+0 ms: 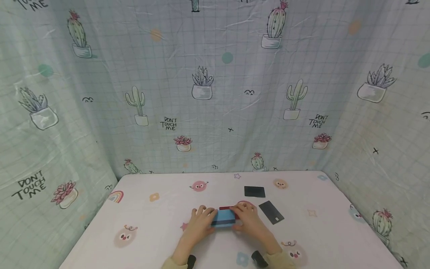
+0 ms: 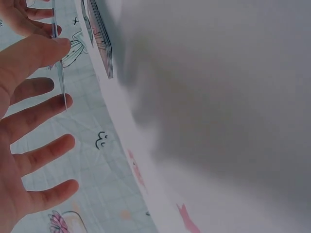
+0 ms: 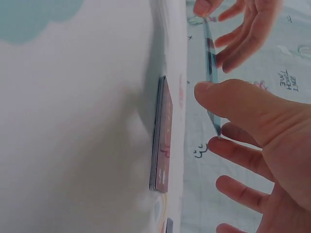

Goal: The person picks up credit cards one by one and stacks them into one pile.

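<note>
A blue card [image 1: 223, 218] with a dark stripe is held up between both hands. My left hand [image 1: 199, 223] pinches its left end between thumb [image 2: 46, 52] and fingers, the other fingers spread. At the opposite end, my right hand [image 1: 250, 220] pinches it the same way, thumb [image 3: 218, 94] on the near face. Seen edge-on in the right wrist view, the card [image 3: 212, 63] is raised off the table. Below and behind it lies a small stack of cards [image 3: 162, 141] with a reddish top one, mostly covered by the blue card and right hand in the head view.
Two dark cards lie right of the hands: one [image 1: 254, 191] farther back, the other [image 1: 271, 212] set at a slant. The white table [image 1: 151, 231] has printed cartoon figures. Patterned cloth [image 1: 221, 112] hangs behind and at both sides.
</note>
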The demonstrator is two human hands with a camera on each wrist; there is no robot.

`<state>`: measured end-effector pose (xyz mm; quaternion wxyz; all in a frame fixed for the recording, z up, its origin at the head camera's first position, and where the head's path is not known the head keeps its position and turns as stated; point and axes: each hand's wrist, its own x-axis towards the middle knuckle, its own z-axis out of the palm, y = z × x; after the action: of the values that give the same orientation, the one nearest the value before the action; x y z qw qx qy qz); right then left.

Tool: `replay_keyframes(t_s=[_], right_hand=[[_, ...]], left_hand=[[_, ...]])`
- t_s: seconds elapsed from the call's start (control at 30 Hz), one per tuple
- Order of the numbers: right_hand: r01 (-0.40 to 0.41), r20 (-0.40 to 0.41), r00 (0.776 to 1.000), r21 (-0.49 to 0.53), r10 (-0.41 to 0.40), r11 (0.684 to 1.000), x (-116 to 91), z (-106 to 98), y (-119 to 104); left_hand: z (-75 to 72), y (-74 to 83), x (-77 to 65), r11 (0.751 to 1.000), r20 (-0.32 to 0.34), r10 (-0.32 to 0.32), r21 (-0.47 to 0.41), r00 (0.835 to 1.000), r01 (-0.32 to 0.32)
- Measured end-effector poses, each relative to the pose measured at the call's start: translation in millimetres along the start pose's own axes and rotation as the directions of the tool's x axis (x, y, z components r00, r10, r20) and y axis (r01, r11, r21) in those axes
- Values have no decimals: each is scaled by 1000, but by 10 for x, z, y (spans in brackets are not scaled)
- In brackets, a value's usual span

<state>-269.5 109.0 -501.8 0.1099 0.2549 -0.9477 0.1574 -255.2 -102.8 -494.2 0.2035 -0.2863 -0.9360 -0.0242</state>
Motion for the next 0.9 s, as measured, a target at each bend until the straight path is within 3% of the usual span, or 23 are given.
replay_keyframes(t_s=[0.27, 0.6, 0.9], right_hand=[[-26, 20, 999, 49, 25, 998, -25, -34, 66], [-11, -5, 1000, 17, 11, 1000, -18, -50, 117], [-45, -25, 999, -7, 44, 999, -21, -15, 191]], left_hand=[[73, 79, 54, 1000, 3, -18, 6, 1000, 18], [117, 69, 113, 1000, 42, -24, 18, 999, 24], [224, 32, 171, 999, -5, -1, 43, 1000, 1]])
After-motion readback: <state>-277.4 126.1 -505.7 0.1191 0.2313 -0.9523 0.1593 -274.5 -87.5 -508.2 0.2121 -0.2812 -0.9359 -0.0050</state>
